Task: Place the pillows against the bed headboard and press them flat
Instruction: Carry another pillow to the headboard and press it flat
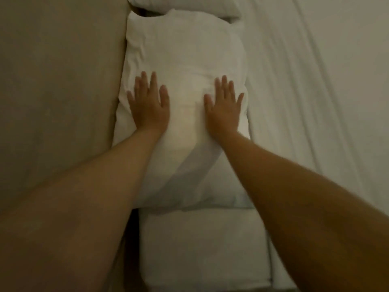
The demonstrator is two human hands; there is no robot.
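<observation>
A white pillow [185,60] lies lengthwise along the beige headboard [59,81], which fills the left side of the view. My left hand [150,104] rests flat on the pillow's left part with fingers spread. My right hand [223,106] lies flat on its right part, fingers also apart. The fabric dents between the two palms. A second white pillow [189,5] shows at the top edge, touching the first one's far end. Both forearms cover the pillow's near corners.
A white sheet [305,102] with long creases covers the mattress on the right. A folded white bedding edge [202,245] sits below the pillow's near end. A dark gap runs between headboard and bedding at the lower left.
</observation>
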